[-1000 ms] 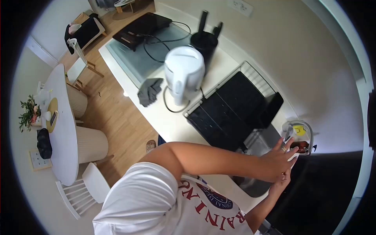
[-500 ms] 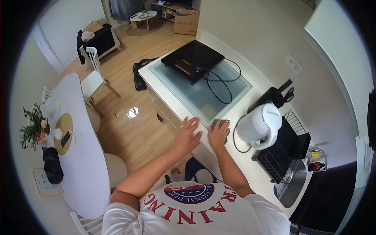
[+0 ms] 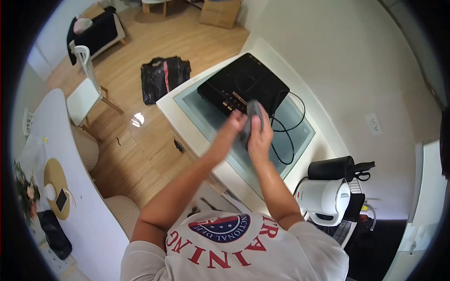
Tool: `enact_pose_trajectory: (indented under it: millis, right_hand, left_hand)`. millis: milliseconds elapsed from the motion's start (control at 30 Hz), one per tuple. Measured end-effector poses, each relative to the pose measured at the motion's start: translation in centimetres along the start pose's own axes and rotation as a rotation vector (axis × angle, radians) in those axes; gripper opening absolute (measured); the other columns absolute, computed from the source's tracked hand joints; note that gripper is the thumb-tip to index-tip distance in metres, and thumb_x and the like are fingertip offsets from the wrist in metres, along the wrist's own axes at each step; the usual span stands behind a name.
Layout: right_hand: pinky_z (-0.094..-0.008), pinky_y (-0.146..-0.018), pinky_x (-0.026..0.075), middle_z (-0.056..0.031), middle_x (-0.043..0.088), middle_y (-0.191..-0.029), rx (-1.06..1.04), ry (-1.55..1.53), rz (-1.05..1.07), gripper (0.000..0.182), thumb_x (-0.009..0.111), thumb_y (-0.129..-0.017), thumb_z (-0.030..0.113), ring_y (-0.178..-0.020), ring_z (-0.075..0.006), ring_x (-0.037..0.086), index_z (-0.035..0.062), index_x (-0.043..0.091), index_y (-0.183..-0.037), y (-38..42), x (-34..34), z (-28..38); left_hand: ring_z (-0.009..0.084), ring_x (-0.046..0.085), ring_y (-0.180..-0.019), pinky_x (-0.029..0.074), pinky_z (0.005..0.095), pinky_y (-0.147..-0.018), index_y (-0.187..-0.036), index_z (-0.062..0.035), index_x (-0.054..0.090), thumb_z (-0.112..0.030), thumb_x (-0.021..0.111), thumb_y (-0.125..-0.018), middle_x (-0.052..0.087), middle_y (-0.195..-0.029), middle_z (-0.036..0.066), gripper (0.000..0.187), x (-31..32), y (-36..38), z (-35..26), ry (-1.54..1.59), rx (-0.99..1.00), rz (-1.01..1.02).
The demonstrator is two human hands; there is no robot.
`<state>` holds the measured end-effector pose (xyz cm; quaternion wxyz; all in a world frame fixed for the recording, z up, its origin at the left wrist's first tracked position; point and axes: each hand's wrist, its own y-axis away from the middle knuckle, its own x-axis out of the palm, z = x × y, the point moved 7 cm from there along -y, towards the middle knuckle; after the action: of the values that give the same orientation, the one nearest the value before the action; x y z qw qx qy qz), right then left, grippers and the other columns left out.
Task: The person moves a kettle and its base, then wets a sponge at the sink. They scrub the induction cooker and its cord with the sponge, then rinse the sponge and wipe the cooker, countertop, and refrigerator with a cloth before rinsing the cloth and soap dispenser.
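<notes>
A grey cloth, smeared by motion, is gripped in my right hand above the counter. Close against its left side is my left hand, whose fingers are too blurred to make out. Just beyond both hands sits a black portable induction cooktop with a control panel on its near side. It rests on a frosted glass panel set into the white counter. The cooktop's black cord loops over the glass to the right of my hands.
A white electric kettle and a black knife holder with scissors stand at the right. Against the wall runs a dish rack. On the floor beyond the counter lies a black plastic bag. A white table and chair are at left.
Both hands have moved from the counter's front edge up and forward over the glass, and the right has lifted the grey cloth. The view has shifted, showing more of the black bag.
</notes>
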<state>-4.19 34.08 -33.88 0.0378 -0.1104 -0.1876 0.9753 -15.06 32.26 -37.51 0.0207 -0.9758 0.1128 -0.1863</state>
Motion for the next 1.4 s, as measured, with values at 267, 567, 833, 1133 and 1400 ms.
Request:
enact_pose_trajectory:
  millis: [267,567,833,1133,1400]
  right_hand:
    - [-0.0528,-0.107,0.017,-0.0197,0.029,-0.143,-0.229,0.871,0.521,0.057,0.047,-0.089,0.035,-0.133,-0.0348,0.026,0.003,0.035,-0.135,-9.1,14.4,-10.2]
    - [-0.0532,-0.108,0.016,-0.0168,0.029,-0.144,-0.023,1.025,0.324,0.059,0.039,-0.092,0.042,-0.133,-0.0326,0.026,0.0046,0.034,-0.137,-21.9,10.6,-17.2]
    - [-0.0553,-0.107,0.014,-0.015,0.026,-0.146,0.345,1.22,-0.004,0.06,0.032,-0.093,0.046,-0.135,-0.0304,0.024,0.0058,0.031,-0.138,-25.9,-1.2,-22.5]
    - [-0.0511,-0.091,0.04,-0.0275,0.044,-0.127,0.61,1.196,-0.571,0.055,0.039,-0.093,0.042,-0.114,-0.0398,0.047,-0.0013,0.039,-0.126,-15.1,-15.2,-21.9]
    - [-0.0479,-0.074,0.047,-0.0261,0.062,-0.085,0.788,1.198,-0.613,0.037,0.051,-0.089,0.036,-0.085,-0.0439,0.059,-0.0002,0.056,-0.095,-13.4,-18.3,-16.5]
  left_hand:
    - [0.0314,0.053,-0.112,0.038,0.0334,-0.094,-0.137,-0.0024,0.035,-0.035,0.038,-0.096,0.054,-0.121,0.022,0.052,-17.8,-12.0,3.4,-0.545,0.014,-0.482]
    - [0.0371,0.056,-0.102,0.041,0.0333,-0.087,-0.141,-0.0094,0.026,-0.042,0.034,-0.096,0.058,-0.107,0.027,0.056,-17.5,-21.5,6.4,-0.563,-0.193,-0.082]
    - [0.0451,0.058,-0.089,0.044,0.0424,-0.078,-0.144,-0.0112,0.011,-0.034,0.035,-0.097,0.058,-0.095,0.032,0.057,-16.4,-23.7,8.4,-0.897,0.069,0.143]
    - [0.0419,0.061,-0.08,0.046,0.0397,-0.073,-0.144,-0.012,0.003,-0.034,0.033,-0.098,0.06,-0.082,0.028,0.06,-16.3,-23.6,8.4,-0.825,-0.121,0.141]
    - [0.04,0.06,-0.078,0.046,0.0391,-0.072,-0.145,-0.0121,0.0,-0.036,0.031,-0.098,0.059,-0.082,0.028,0.061,-15.7,-20.0,7.3,-0.843,-0.138,0.178]
